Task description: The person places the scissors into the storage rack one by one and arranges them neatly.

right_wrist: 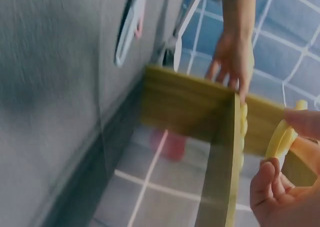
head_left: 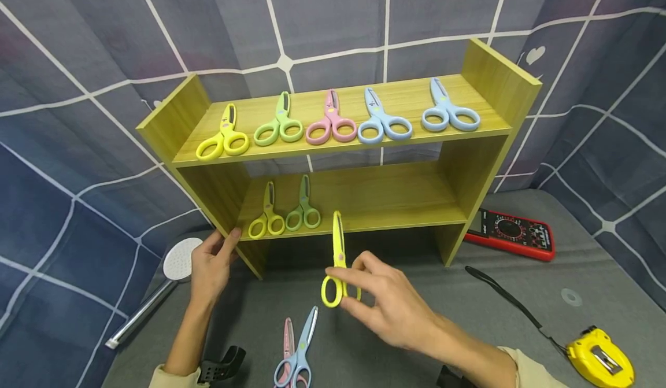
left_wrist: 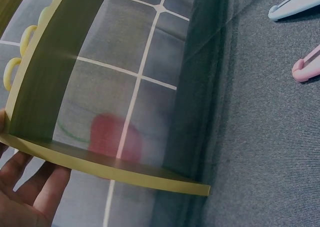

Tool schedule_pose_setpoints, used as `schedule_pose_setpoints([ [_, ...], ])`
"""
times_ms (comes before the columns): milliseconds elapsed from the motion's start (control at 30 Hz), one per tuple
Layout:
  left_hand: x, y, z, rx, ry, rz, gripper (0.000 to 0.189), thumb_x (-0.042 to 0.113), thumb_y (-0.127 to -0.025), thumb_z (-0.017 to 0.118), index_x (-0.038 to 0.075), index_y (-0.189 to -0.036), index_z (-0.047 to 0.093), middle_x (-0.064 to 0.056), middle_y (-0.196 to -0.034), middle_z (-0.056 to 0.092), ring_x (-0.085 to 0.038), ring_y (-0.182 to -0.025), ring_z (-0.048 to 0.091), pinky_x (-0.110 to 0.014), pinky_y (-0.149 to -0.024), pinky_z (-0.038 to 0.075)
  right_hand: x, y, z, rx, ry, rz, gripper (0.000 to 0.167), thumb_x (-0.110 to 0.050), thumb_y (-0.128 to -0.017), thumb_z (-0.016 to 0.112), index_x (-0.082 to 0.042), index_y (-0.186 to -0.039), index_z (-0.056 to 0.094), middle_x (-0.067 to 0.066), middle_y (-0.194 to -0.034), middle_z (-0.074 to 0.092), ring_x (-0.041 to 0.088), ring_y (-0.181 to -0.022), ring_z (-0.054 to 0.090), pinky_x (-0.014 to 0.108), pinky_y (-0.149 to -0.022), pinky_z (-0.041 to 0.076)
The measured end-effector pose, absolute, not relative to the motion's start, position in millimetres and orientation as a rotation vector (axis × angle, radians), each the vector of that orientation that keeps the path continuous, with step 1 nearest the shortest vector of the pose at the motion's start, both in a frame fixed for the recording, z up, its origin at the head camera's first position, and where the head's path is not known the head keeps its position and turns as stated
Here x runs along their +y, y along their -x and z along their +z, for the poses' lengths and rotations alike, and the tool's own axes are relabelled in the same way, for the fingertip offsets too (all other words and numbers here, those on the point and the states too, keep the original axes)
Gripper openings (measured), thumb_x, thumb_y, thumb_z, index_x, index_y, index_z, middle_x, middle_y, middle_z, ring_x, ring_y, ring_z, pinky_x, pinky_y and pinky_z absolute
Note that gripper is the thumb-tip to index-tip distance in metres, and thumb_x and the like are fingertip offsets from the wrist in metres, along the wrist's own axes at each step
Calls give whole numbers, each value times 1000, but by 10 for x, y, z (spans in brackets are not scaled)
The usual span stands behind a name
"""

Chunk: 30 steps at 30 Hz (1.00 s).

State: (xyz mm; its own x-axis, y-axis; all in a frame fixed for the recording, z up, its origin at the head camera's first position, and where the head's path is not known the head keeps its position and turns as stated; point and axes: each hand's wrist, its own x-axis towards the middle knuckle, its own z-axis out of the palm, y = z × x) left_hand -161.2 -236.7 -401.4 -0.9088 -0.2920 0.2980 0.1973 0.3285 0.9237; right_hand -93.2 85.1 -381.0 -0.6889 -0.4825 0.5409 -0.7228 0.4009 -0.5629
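Observation:
In the head view my right hand [head_left: 390, 301] pinches a pair of yellow scissors [head_left: 339, 243] by its handles, blades pointing up, in front of the lower shelf. My left hand [head_left: 212, 263] grips the left side panel of a two-tier wooden shelf [head_left: 354, 203], thumb on the front edge and fingers [left_wrist: 50, 187] on its outer side. Another yellow pair of scissors [head_left: 267, 217] and a green pair [head_left: 304, 209] lie on the lower tier at the left. Below, light blue scissors [head_left: 299, 356] lie partly over pink scissors [head_left: 288, 342] on the grey cloth.
Along the upper tier lie several scissors, among them yellow [head_left: 225, 139], green [head_left: 279, 125], pink [head_left: 331, 122] and blue [head_left: 382, 123] pairs. A shower head [head_left: 179, 259] lies left of the shelf. At right are a red multimeter [head_left: 515, 233] and a yellow tape measure [head_left: 599, 358].

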Motion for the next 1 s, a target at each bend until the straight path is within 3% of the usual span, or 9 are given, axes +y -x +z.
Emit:
schedule_pose_setpoints([
  [233,-2361,1618,-4013,-2172,-75,-1620,32,18,-98,65,-3,-121,67,11,-97,69,-3,-90,66,-21,-71,55,936,1172,-3726,-2454,-742,1076,49,-13,-79,83,-17,-126,69,-11,-85,54,1,-60,40,22,-52,37],
  [633,-2368,1623,-4019,-2170,-88,-1612,31,19,-98,65,-4,-120,67,12,-95,69,-3,-89,66,-20,-71,55,856,1421,-3763,-2178,-645,1018,48,-23,-79,85,-5,-119,68,2,-95,69,1,-53,40,24,-47,37],
  [833,-2372,1623,-4026,-2189,-86,-1608,34,21,-98,64,-2,-123,66,15,-97,68,-3,-92,65,-19,-73,54,809,1626,-3774,-2171,-636,919,43,-24,-81,83,-5,-116,69,7,-104,73,18,-70,66,37,-56,52],
  [900,-2374,1618,-4025,-2198,-88,-1598,34,22,-99,64,-1,-123,66,15,-98,68,-2,-92,65,-19,-72,54,793,1667,-3763,-2202,-625,865,40,-25,-83,82,-7,-116,69,6,-102,73,19,-68,67,38,-54,51],
  [1000,-2375,1614,-4021,-2211,-90,-1573,34,24,-99,64,1,-123,67,14,-98,68,-2,-91,65,-19,-72,54,771,1703,-3740,-2261,-605,779,37,-27,-85,79,-9,-116,69,6,-90,74,13,-49,52,33,-43,42],
])
